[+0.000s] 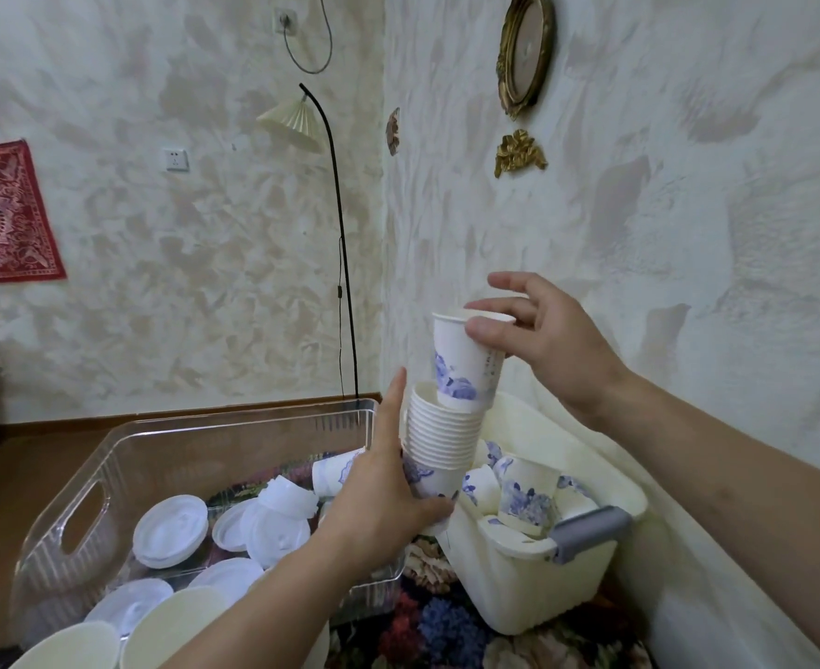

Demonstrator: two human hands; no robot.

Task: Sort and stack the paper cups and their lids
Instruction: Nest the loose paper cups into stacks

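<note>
- I am holding the stack of nested cups (439, 441) near the middle of the frame with my left hand (388, 494), fingers wrapped around its lowest cup, forefinger lying straight up the stack's left side.
- My right hand (538, 340) is pinching a single blue-flowered cup (466, 359) by its rim, thumb in front and fingers behind, the remaining fingers spread loose.
- That cup is sitting directly above the stack, its base just entering the top rim; both long axes are running near upright, leaning slightly to the upper right, so I judge the coming move to be a straight push down along that shared axis.
- The right hand is the nearer one to the loose cup; the left is only steadying.
- I am counting about a dozen rims in the stack, though the tight ribs are blurring the exact number.
- The cream basket (543, 586), lower right, is holding roughly five or six loose cups.
- The clear bin (108, 451), lower left, is holding around eight white lids (171, 528) plus a cup lying on its side.
</note>
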